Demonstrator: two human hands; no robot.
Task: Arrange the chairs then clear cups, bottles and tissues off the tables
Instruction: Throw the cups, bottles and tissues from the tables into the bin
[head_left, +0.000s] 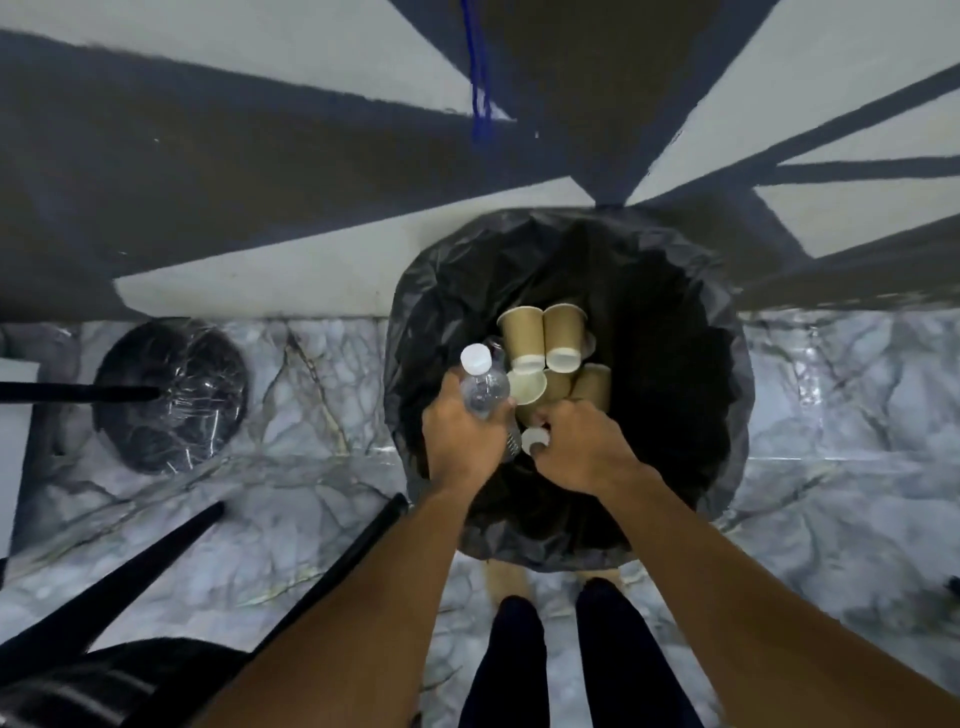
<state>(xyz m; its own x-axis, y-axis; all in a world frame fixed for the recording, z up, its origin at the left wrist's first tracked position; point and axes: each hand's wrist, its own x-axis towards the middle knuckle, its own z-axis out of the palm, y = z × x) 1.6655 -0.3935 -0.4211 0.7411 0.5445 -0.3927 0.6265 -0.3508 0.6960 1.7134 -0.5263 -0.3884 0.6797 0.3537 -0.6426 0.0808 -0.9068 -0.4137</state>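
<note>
- Plastic water bottle (485, 392): clear, thin-walled, white cap on.
  - It is held above the near-left part of the mouth of the lined bin (415, 322), cap tilted up towards the camera.
  - Judged light and easily dented, with a slick wall. Take hold round the mid-body, not the cap.
- Left hand (457, 441): fingers wrapped round the bottle body from below and from the left. The cap end stands clear of the fingers.
- Paper cups (522, 335): brown and light, and judged easily crushed.
  - Several sit clustered over the centre of the bin mouth, just beyond both hands, and two are inverted.
  - Whether they are stacked in a grip or lying loose cannot be determined.
- Right hand (576, 447): fingers curled over the near-centre of the bin mouth and clenched on a white-rimmed item (535, 441).
  - Whether this item is a cap or a cup cannot be determined.
  - The nearest cups touch the knuckles or lie just beyond them.
- Black liner bag: drapes over the bin rim, and the interior is dark.
- Marble-pattern floor (831, 415): surrounds the bin.
- Round black table base (171, 395): stands well to the left of the bin.
- Black chair legs (156, 561): stand near-left of the bin.
</note>
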